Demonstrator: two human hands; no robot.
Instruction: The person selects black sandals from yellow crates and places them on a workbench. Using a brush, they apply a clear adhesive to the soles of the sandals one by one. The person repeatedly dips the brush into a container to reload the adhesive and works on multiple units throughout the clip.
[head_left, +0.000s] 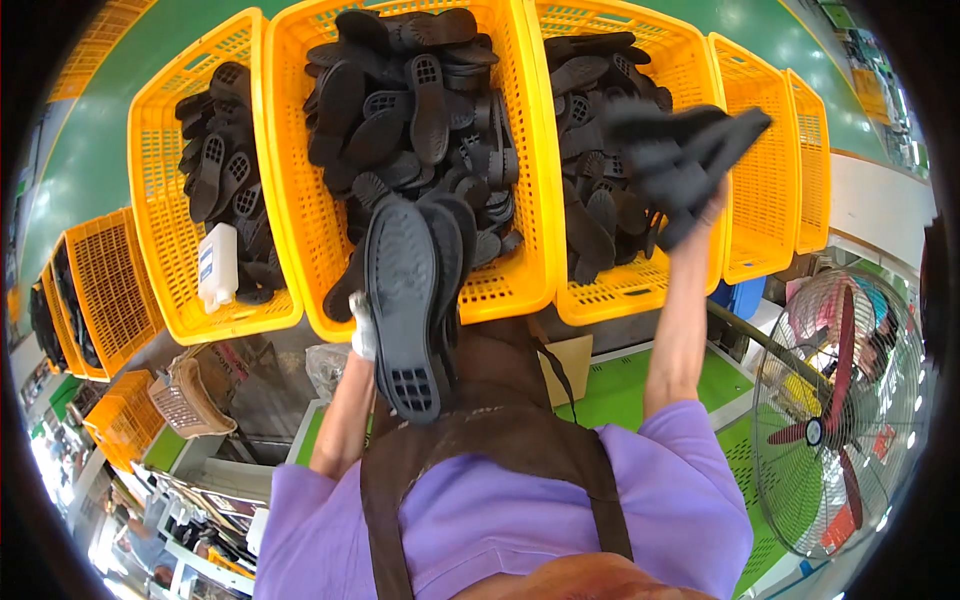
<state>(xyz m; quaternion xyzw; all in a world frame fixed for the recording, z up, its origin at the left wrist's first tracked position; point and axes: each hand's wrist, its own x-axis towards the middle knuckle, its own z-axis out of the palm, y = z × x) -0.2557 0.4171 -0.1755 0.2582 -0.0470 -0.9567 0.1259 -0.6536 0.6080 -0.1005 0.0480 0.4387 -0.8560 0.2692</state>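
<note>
My left hand [362, 328], partly covered in white, is closed on a few stacked black shoe soles [402, 290]. They stand before my apron, over the near edge of the middle yellow crate [500, 300]. Out to the right, my right hand [712, 208] grips a bunch of black shoe soles [680, 165], smeared by motion. This bunch is above the right-hand yellow crate [625, 300], which holds a heap of black soles [590, 220]. Another heap of soles [375, 120] fills much of the middle crate.
At the left, a yellow crate [150, 190] holds soles and a white plastic bottle [217, 268]. More yellow crates [755, 150] stand at the right. A large caged fan [814, 432] is near my right side. Stacked yellow crates [110, 290] and a basket [190, 400] are at the left.
</note>
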